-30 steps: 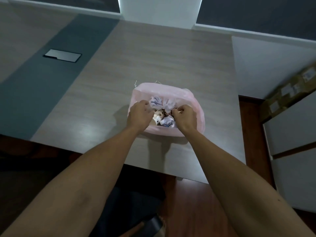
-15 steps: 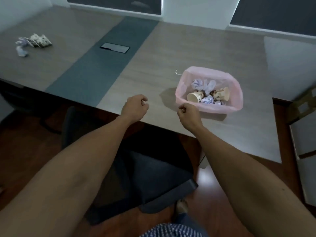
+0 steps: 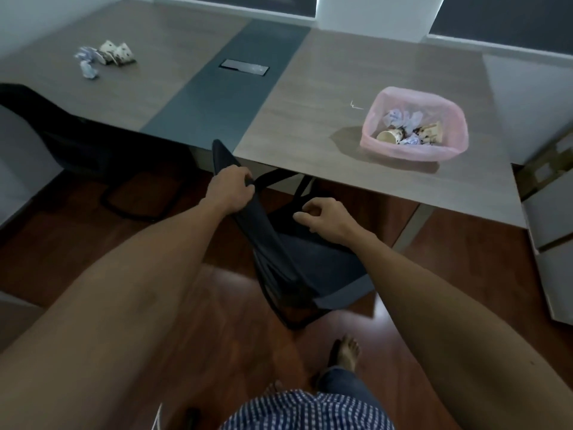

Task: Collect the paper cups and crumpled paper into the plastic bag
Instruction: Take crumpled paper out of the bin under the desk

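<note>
Pink plastic bag (image 3: 415,150) sits near the tabletop's (image 3: 325,88) right edge, part filled; more paper cups (image 3: 119,52) and crumpled paper (image 3: 88,69) wait at the far left corner. Our left hand (image 3: 231,189) grips the chair back (image 3: 248,209), our right hand (image 3: 324,217) hangs loosely curled, holding nothing. Light, crushable stuff, we reckon: pinch cups at the rim.

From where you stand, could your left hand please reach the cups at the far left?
Probably not: the left hand grips the chair, and the cups lie far across the table.

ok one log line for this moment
left hand: grips chair back | right hand: holds nothing | bag: on table | cups: uncollected
</note>
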A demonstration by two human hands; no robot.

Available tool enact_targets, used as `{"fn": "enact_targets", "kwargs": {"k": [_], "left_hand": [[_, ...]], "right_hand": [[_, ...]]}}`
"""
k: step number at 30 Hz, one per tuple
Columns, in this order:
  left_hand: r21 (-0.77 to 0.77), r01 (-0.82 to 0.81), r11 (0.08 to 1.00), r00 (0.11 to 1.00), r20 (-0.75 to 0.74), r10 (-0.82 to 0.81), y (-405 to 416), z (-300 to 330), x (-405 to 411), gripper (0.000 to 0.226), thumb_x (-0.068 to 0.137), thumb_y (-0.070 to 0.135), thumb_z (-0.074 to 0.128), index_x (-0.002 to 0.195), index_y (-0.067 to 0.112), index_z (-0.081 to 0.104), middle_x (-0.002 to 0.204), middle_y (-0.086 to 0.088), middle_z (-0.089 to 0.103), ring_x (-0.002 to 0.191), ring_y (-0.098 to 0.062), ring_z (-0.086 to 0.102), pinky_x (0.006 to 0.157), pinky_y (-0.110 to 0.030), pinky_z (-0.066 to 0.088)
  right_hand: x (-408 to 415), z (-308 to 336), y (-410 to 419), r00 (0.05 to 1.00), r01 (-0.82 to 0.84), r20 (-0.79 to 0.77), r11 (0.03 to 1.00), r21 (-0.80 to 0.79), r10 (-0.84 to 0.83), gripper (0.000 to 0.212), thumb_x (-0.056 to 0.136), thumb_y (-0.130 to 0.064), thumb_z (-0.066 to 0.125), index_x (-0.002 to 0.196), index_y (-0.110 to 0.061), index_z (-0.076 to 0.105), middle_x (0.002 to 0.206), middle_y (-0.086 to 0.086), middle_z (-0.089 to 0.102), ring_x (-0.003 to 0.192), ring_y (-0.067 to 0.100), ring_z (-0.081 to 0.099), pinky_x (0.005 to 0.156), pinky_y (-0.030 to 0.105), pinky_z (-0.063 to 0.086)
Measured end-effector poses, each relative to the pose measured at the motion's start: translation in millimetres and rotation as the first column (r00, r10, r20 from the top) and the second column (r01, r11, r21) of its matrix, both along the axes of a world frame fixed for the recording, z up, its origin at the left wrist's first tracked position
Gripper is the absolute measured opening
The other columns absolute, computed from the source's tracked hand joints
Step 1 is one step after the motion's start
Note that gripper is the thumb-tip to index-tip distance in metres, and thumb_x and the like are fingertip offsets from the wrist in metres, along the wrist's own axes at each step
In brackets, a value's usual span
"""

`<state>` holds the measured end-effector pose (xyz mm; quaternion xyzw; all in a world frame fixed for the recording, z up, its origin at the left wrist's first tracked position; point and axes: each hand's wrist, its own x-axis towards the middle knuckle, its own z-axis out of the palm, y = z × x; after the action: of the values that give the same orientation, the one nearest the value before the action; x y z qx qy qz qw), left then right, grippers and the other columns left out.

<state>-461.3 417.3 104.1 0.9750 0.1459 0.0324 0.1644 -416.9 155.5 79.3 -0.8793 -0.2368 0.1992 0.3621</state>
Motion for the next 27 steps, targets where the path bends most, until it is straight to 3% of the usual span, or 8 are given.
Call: {"fn": "enact_targets", "kwargs": {"k": [3, 8, 12, 16, 18, 20, 23, 27], "left_hand": [[0.069, -0.062, 0.996, 0.998, 0.018, 0.061, 15.8, -7.3, -23.0, 0.035, 0.095, 0.031, 0.062, 0.125, 0.015, 0.067, 0.131, -0.01, 0.061, 0.115, -0.031, 0.06, 0.094, -0.047, 0.054], [-0.062, -0.175, 0.983, 0.984, 0.028, 0.177, 26.7, -21.9, -34.0, 0.034, 0.096, 0.033, 0.062, 0.125, 0.015, 0.065, 0.144, -0.012, 0.043, 0.126, -0.033, 0.05, 0.101, -0.047, 0.048], [-0.168, -0.222, 0.961, 0.97, 0.059, 0.234, 22.4, -25.8, -28.7, 0.03, 0.097, 0.023, 0.062, 0.124, 0.009, 0.065, 0.139, -0.016, 0.045, 0.116, -0.035, 0.057, 0.101, -0.044, 0.049], [-0.312, -0.324, 0.893, 0.942, -0.022, 0.334, 17.6, -23.2, -18.7, 0.033, 0.095, 0.014, 0.058, 0.128, 0.013, 0.062, 0.138, -0.016, 0.053, 0.123, -0.034, 0.055, 0.102, -0.039, 0.049], [-0.326, -0.368, 0.871, 0.928, -0.066, 0.368, 15.0, -18.2, -14.7, 0.022, 0.094, 0.008, 0.058, 0.114, 0.013, 0.065, 0.125, -0.014, 0.058, 0.122, -0.035, 0.055, 0.096, -0.032, 0.048], [-0.35, -0.406, 0.844, 0.911, -0.084, 0.403, 10.8, -13.2, -9.8, 0.021, 0.093, 0.006, 0.059, 0.113, 0.011, 0.066, 0.122, -0.014, 0.059, 0.118, -0.034, 0.057, 0.092, -0.029, 0.049], [-0.392, -0.457, 0.799, 0.885, -0.111, 0.452, 1.8, -11.7, -1.1, 0.036, 0.093, 0.01, 0.062, 0.128, 0.005, 0.059, 0.133, -0.018, 0.054, 0.115, -0.035, 0.059, 0.096, -0.038, 0.055], [-0.409, -0.466, 0.784, 0.883, -0.16, 0.442, -20.2, -8.4, 14.2, 0.038, 0.091, 0.015, 0.065, 0.125, 0.0, 0.06, 0.125, -0.023, 0.06, 0.108, -0.038, 0.063, 0.089, -0.044, 0.059]], "right_hand": [[-32.3, 6.2, 17.4, 0.99, -0.126, -0.064, 0.991, -0.041, 0.124, 0.071, 0.083, -0.075, 0.062, 0.125, -0.018, 0.066, 0.116, -0.001, 0.068, 0.103, 0.015, 0.066, 0.09, 0.036, 0.055], [-64.8, 7.8, 35.9, 0.959, -0.259, -0.15, 0.958, -0.121, 0.241, 0.091, 0.072, -0.084, 0.064, 0.135, -0.018, 0.061, 0.13, -0.001, 0.063, 0.115, 0.016, 0.061, 0.098, 0.036, 0.052], [-70.9, 2.7, 36.1, 0.94, -0.342, -0.1, 0.916, -0.211, 0.327, 0.076, 0.079, -0.067, 0.072, 0.136, -0.019, 0.061, 0.125, -0.002, 0.065, 0.11, 0.015, 0.063, 0.094, 0.036, 0.054], [-60.8, 14.3, 36.3, 0.914, -0.405, -0.07, 0.886, -0.226, 0.4, 0.067, 0.085, -0.056, 0.075, 0.137, -0.016, 0.062, 0.127, -0.001, 0.066, 0.111, 0.015, 0.063, 0.091, 0.031, 0.052], [-60.9, 17.7, 40.5, 0.9, -0.424, -0.016, 0.869, -0.256, 0.435, 0.059, 0.088, -0.049, 0.073, 0.132, -0.011, 0.064, 0.125, 0.006, 0.068, 0.107, 0.022, 0.066, 0.086, 0.036, 0.056], [-65.2, 18.6, 40.2, 0.89, -0.42, 0.051, 0.859, -0.291, 0.453, 0.051, 0.092, -0.043, 0.068, 0.125, -0.005, 0.065, 0.111, 0.013, 0.07, 0.094, 0.03, 0.069, 0.078, 0.044, 0.059], [-63.0, 22.7, 27.7, 0.893, -0.398, 0.083, 0.863, -0.311, 0.442, 0.042, 0.097, -0.035, 0.065, 0.125, -0.004, 0.064, 0.082, -0.001, 0.061, 0.067, 0.019, 0.059, 0.06, 0.036, 0.049], [-42.7, 25.6, -3.5, 0.887, -0.377, 0.099, 0.832, -0.406, 0.45, 0.055, 0.099, -0.038, 0.061, 0.146, -0.012, 0.052, 0.11, 0.003, 0.057, 0.092, 0.026, 0.059, 0.076, 0.04, 0.053]]}}
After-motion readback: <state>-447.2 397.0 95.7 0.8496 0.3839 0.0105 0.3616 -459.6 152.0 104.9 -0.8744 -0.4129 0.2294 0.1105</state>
